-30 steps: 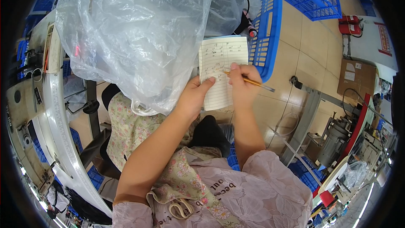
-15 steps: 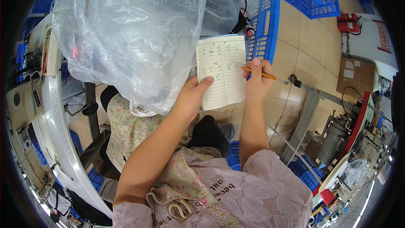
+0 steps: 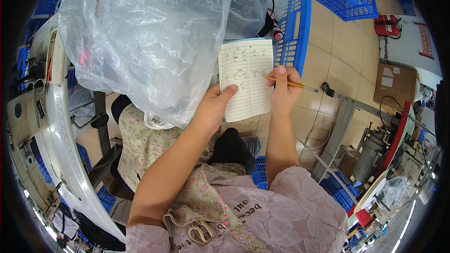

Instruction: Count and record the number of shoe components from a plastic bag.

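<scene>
shifted right hand (image 3: pixel 282 94) off the page to the notebook's (image 3: pixel 245 78) right edge, pinching a yellow pencil (image 3: pixel 287 83); left hand (image 3: pixel 213 108) clamped on the lower left corner, beside a clear plastic bag (image 3: pixel 150 42); seemingly pausing mid-entry; next calls for bringing the tip back onto a line

Probably a garment workshop: sewing machine (image 3: pixel 28 112), blue plastic crates (image 3: pixel 300 14), tiled floor (image 3: pixel 337 51).

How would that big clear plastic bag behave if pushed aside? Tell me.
The clear plastic bag looks thin and crinkled, so it would likely crumple rather than slide as one piece. It probably weighs little for its bulk. It drapes beside the left hand, so it may slump back against the notebook.
</scene>
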`<state>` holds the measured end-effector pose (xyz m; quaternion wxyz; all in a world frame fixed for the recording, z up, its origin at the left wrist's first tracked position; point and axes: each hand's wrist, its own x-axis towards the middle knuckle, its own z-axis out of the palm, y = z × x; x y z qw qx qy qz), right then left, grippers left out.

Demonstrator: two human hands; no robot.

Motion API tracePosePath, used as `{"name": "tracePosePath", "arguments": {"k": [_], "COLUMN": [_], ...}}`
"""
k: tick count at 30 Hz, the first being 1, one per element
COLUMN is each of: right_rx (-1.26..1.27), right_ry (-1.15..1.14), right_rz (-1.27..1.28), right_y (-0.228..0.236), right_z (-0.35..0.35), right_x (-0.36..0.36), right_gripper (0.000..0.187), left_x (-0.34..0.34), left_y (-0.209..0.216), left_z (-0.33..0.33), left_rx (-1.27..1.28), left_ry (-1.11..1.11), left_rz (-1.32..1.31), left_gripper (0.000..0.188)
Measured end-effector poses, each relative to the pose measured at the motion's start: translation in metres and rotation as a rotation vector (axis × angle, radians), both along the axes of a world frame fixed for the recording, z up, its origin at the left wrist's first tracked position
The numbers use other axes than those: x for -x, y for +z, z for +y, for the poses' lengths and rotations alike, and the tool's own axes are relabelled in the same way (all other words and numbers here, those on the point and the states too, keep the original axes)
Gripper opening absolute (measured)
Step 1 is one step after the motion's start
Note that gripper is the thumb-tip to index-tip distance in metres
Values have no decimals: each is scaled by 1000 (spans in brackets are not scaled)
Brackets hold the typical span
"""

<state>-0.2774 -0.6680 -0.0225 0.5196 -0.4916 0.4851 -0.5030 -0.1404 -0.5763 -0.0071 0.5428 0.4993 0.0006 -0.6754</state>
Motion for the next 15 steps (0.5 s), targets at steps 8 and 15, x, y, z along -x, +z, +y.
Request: {"name": "tracePosePath", "arguments": {"k": [8, 15], "right_rx": [-2, 1], "right_ry": [-8, -10], "right_rz": [-17, -33], "right_y": [-1, -3], "right_z": [1, 1], "right_x": [1, 1], "right_gripper": [29, 27], "left_x": [0, 0], "left_y": [0, -2], "left_z": [0, 0], "left_rx": [-16, -22], "left_ry": [-1, -13], "left_rz": [-15, -26], "left_gripper": [30, 32]}}
